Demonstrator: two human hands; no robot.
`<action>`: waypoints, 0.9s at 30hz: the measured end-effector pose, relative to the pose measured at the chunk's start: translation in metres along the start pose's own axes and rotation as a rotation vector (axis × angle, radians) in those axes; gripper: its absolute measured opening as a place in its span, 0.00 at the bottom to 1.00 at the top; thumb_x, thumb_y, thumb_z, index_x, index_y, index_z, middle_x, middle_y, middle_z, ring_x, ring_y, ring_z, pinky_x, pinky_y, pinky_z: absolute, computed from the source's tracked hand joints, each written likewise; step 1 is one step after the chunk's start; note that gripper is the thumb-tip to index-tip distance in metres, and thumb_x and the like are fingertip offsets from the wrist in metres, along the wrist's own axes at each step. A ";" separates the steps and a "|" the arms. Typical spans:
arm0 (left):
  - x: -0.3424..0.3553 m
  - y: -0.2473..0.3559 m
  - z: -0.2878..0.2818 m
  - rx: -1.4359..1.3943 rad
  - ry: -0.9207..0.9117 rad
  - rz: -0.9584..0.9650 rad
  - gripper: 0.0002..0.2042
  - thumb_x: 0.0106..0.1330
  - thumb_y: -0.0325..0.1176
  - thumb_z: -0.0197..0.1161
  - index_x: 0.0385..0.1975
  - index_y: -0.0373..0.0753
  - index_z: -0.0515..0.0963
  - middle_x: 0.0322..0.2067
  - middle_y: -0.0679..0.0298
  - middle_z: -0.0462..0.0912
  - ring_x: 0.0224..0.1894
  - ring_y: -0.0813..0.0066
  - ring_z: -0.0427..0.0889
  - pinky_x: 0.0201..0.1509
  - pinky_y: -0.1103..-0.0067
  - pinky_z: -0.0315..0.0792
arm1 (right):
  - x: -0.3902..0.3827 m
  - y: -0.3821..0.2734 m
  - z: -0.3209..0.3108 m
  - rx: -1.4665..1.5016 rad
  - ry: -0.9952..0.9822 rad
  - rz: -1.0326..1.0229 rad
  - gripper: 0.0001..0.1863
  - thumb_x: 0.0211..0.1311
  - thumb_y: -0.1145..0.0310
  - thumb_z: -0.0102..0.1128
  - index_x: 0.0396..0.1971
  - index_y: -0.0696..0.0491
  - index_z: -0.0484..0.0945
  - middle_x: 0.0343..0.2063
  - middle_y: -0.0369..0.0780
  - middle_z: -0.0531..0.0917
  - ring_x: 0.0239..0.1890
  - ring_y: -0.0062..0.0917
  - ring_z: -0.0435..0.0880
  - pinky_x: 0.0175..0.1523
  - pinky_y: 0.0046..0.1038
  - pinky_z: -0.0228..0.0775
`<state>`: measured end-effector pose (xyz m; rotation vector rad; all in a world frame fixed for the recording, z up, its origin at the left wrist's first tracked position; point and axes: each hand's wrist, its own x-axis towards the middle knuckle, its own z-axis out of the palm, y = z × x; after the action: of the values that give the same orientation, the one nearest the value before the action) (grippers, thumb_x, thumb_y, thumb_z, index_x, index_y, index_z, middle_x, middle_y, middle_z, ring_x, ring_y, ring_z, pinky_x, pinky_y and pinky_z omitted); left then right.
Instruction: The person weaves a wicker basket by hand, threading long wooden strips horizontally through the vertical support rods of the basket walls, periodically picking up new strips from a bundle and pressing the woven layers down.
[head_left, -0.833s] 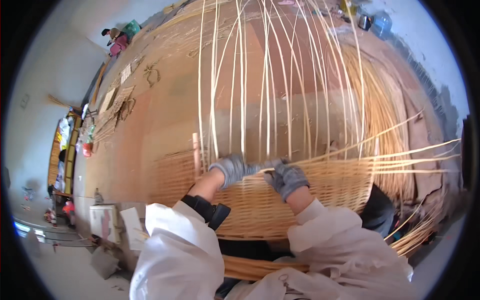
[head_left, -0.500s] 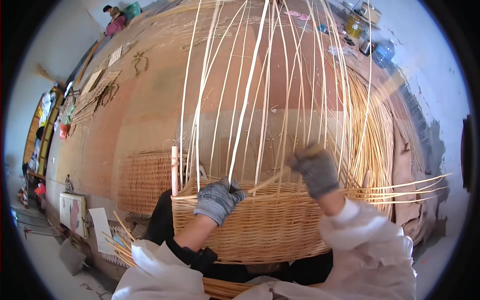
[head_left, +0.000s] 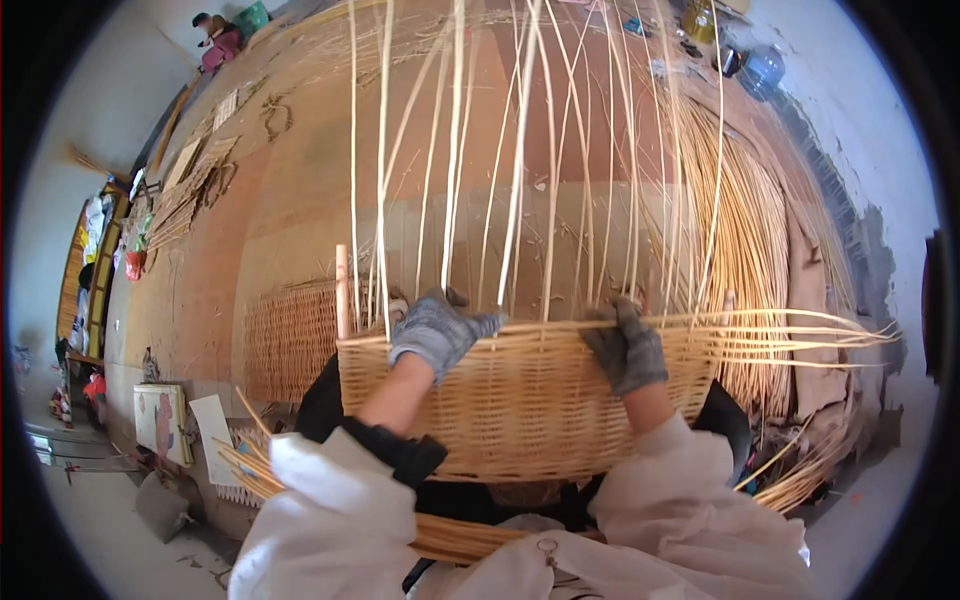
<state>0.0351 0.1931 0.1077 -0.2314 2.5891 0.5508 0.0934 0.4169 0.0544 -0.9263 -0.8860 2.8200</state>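
Both gloved hands at the rim of a half-woven basket

Now your left hand (head_left: 436, 332), in a grey work glove, rests on the top edge of the wicker basket (head_left: 520, 405), its fingers curled loosely over the woven rim and pointing to your right; whether it pinches a strand cannot be told. Your right hand (head_left: 626, 346), gloved alike, folds down over the same rim further right, fingers closed onto the long horizontal weaving strand (head_left: 790, 325) that runs out past the basket's right side. The basket sits against your lap, its woven wall facing you, just above your white sleeves (head_left: 330, 520). Tall upright stakes (head_left: 455, 150) rise from the rim between and beside your hands, closely spaced, leaving only narrow gaps for fingers. A short wooden peg (head_left: 342, 290) stands at the rim's left corner. To the right, a thick sheaf of loose cane (head_left: 760, 250) crowds the basket's side; to the left, a flat woven panel (head_left: 290, 340) lies near, with bare floor (head_left: 300, 200) beyond it.
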 end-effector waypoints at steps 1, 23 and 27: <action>-0.008 0.002 -0.002 0.000 0.019 -0.043 0.34 0.45 0.58 0.65 0.46 0.36 0.73 0.43 0.54 0.78 0.50 0.60 0.74 0.54 0.71 0.65 | -0.009 -0.004 0.008 -0.027 -0.010 0.066 0.07 0.61 0.73 0.48 0.39 0.56 0.68 0.24 0.37 0.77 0.28 0.32 0.79 0.39 0.36 0.77; 0.007 0.058 0.064 -0.138 -0.079 0.245 0.19 0.51 0.43 0.67 0.34 0.34 0.74 0.28 0.56 0.81 0.32 0.66 0.80 0.38 0.77 0.73 | 0.040 -0.121 0.019 -1.089 -0.378 -0.488 0.03 0.55 0.74 0.54 0.24 0.55 0.75 0.20 0.35 0.77 0.27 0.18 0.76 0.28 0.18 0.70; 0.005 0.072 0.071 -0.152 -0.004 0.147 0.19 0.57 0.46 0.61 0.32 0.33 0.75 0.26 0.54 0.81 0.29 0.65 0.80 0.37 0.74 0.73 | 0.121 -0.120 0.106 -1.031 -0.795 0.096 0.23 0.54 0.73 0.56 0.53 0.49 0.67 0.43 0.37 0.75 0.40 0.20 0.75 0.44 0.24 0.73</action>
<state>0.0415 0.2877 0.0728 -0.0899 2.5760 0.8016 -0.0809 0.4885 0.1238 0.2914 -2.5273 2.6768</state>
